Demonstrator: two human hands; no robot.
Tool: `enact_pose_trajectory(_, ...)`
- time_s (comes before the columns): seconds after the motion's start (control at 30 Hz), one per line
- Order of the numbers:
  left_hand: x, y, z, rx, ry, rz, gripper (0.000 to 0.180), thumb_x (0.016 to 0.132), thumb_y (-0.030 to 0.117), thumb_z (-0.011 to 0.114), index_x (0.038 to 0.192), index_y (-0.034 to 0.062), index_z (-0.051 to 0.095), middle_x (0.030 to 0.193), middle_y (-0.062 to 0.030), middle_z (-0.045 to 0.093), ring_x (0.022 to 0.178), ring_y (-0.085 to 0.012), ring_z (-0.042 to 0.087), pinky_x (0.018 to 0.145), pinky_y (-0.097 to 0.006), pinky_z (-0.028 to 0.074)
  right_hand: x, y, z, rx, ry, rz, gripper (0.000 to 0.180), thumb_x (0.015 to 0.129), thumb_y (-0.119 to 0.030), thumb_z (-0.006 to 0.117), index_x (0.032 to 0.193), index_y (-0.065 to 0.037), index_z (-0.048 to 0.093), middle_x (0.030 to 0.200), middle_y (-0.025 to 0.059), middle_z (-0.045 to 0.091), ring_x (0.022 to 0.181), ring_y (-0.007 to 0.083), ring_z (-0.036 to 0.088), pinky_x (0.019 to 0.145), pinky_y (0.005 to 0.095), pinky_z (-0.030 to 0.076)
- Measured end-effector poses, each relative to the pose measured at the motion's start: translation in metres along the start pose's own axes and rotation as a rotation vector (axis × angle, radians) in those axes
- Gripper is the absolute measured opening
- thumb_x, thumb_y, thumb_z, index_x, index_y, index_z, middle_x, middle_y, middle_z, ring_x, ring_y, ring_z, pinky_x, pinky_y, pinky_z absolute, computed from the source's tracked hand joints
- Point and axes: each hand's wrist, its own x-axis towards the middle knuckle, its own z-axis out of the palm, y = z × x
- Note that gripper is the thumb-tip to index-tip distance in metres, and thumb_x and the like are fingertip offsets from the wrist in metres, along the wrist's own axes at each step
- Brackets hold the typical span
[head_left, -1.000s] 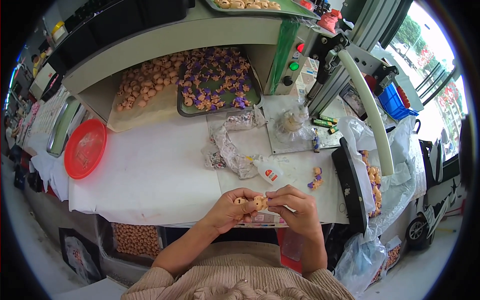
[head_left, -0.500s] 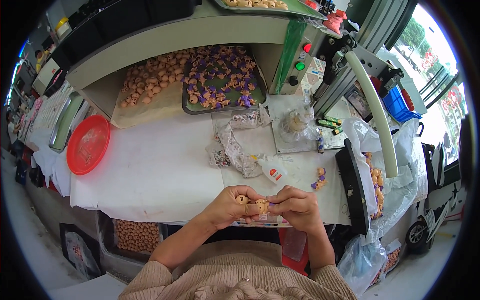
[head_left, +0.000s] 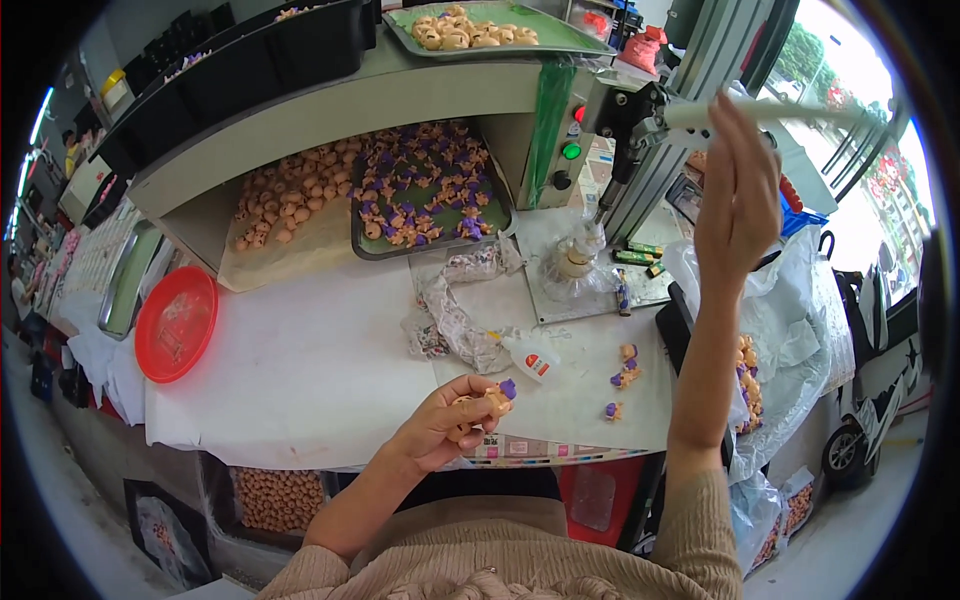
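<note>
My left hand (head_left: 432,428) is closed around a small peach and purple doll figure (head_left: 504,394) above the table's front edge. A round peach doll head seems tucked under the fingers, mostly hidden. My right hand (head_left: 738,205) is raised at the press on the right, its fingers stretched out beside the pale lever handle (head_left: 810,112). The lever is blurred; whether my fingers touch it I cannot tell. On the paper-covered table lie a doll figure (head_left: 626,374) and a smaller peach and purple piece (head_left: 613,411). Below the press, clear plastic wraps a round fixture (head_left: 577,262).
A white glue bottle (head_left: 533,360) lies by a crumpled wrapping strip (head_left: 455,310). Behind are a dark tray (head_left: 505,215) of doll bodies and a pile of heads (head_left: 300,195). A red basin (head_left: 178,325) stands left; a black plastic-lined bin (head_left: 675,325) stands right.
My right hand has left the doll figure and gone up to the press. The lever has swung from hanging down to roughly level. A small peach and purple piece now lies on the table.
</note>
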Motion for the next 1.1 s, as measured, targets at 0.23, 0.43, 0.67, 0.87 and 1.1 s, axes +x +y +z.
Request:
enact_pose_trajectory(0.23,-0.001,-0.001,0.021,-0.002,-0.033,0.012,0.023,0.089,0.007,0.061,0.111,0.0082,0.055,0.106,-0.0122,0.060,0.081,-0.0105,0.061,0.049,-0.017,0.044,0.062,0.048,0.032,0.316,-0.153,0.353,0.019,0.090,-0.012,0.060,0.103,-0.002,0.069,0.102,0.0086,0.069,0.090,0.0164,0.064,0.084,0.0261,0.047)
enact_pose_trajectory(0.43,-0.017,0.021,0.003,0.060,0.073,0.103,0.028,0.089,0.007,0.060,0.117,0.0066,0.055,0.110,-0.0101,0.061,0.087,-0.0109,0.062,0.054,-0.017,0.048,-0.039,-0.022,-0.017,-0.014,-0.520,0.663,0.019,0.082,-0.013,0.066,0.097,-0.003,0.070,0.094,0.0110,0.069,0.087,0.0202,0.064,0.083,0.0296,0.047)
enact_pose_trajectory(0.67,0.005,0.031,0.024,0.100,0.049,0.073,0.028,0.089,0.011,0.063,0.116,0.0094,0.057,0.107,-0.0051,0.062,0.086,-0.0101,0.061,0.055,-0.018,0.047,-0.160,-0.028,0.027,0.098,-0.790,0.620,0.018,0.079,-0.002,0.063,0.096,-0.006,0.069,0.111,0.0136,0.062,0.102,0.0337,0.055,0.092,0.0379,0.043)
enact_pose_trajectory(0.87,0.018,0.053,0.027,0.155,0.063,0.065,0.025,0.090,0.012,0.061,0.115,0.0075,0.059,0.103,-0.0040,0.062,0.080,-0.0077,0.059,0.050,-0.016,0.043,-0.141,-0.028,-0.025,0.088,-0.486,0.731,0.018,0.080,0.002,0.062,0.094,-0.005,0.070,0.109,0.0138,0.062,0.100,0.0281,0.058,0.084,0.0355,0.047)
enact_pose_trajectory(1.1,0.076,0.068,0.061,0.434,0.205,0.041,0.024,0.088,0.020,0.065,0.109,0.0082,0.062,0.096,0.0018,0.063,0.083,-0.0044,0.061,0.058,-0.016,0.050,-0.165,0.023,-0.162,-0.803,-0.433,0.883,0.025,0.088,-0.014,0.056,0.108,-0.004,0.066,0.118,0.0197,0.058,0.109,0.0343,0.054,0.096,0.0406,0.040)
